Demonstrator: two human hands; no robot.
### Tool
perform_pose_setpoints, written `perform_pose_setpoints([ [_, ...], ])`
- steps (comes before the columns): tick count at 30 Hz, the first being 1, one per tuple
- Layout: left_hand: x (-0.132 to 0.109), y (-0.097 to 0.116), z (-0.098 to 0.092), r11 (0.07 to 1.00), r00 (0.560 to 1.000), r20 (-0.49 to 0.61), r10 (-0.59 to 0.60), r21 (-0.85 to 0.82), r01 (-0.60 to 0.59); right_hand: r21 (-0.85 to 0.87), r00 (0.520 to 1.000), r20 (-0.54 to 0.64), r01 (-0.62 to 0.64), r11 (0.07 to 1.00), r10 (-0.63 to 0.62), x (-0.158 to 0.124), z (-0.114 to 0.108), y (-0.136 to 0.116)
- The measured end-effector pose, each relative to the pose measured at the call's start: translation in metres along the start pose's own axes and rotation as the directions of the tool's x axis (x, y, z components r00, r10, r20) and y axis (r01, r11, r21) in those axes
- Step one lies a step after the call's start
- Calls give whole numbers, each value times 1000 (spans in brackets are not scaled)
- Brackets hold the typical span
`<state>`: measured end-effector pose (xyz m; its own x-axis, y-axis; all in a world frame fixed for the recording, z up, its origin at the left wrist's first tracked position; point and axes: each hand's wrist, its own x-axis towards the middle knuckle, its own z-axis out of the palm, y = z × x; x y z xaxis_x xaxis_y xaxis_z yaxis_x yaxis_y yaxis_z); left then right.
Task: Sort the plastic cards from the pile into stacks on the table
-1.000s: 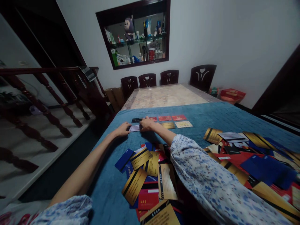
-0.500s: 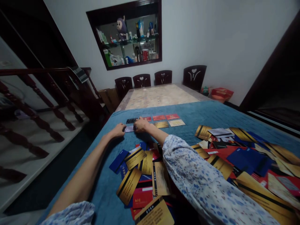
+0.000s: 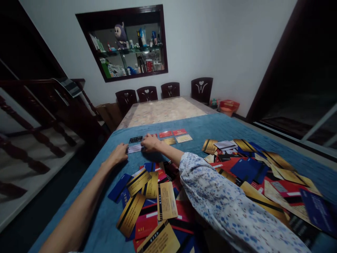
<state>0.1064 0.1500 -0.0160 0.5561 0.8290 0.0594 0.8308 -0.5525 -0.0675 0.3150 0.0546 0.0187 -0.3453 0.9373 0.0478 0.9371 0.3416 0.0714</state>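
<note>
A silver-white card [image 3: 134, 148] lies on the blue cloth, in the lower of two short rows of cards. My left hand [image 3: 121, 153] has its fingers curled around the left end of this card. At the right end, my right hand [image 3: 149, 143] pinches the same card, its fingers partly hiding a red card behind. Just above the silver card is a black card [image 3: 135, 139]. To the right lie red cards [image 3: 165, 134], a gold card [image 3: 169, 141] and a pale gold card [image 3: 184, 138].
Nearer me is a loose heap of gold, blue and red cards [image 3: 149, 218]. A bigger heap [image 3: 247, 170] spreads on the right, beyond my sleeve [image 3: 213, 189]. The blue cloth [image 3: 207, 123] covers the near part of the table [image 3: 168, 110]; several chairs [image 3: 201, 88] stand behind.
The view has turned to the right, so everything sits further left in the picture. Both hands remain at the two ends of the silver card.
</note>
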Motion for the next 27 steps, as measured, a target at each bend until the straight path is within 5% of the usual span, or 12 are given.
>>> perform_pose_setpoints([
  [16, -33, 39, -19, 991, 997, -77, -27, 126, 36, 29, 991, -67, -110, 993, 112, -61, -15, 21],
  [27, -42, 97, -32, 997, 990, -125, 60, 46, -55, 36, 976, -106, -189, 981, 192, -118, -10, 51],
])
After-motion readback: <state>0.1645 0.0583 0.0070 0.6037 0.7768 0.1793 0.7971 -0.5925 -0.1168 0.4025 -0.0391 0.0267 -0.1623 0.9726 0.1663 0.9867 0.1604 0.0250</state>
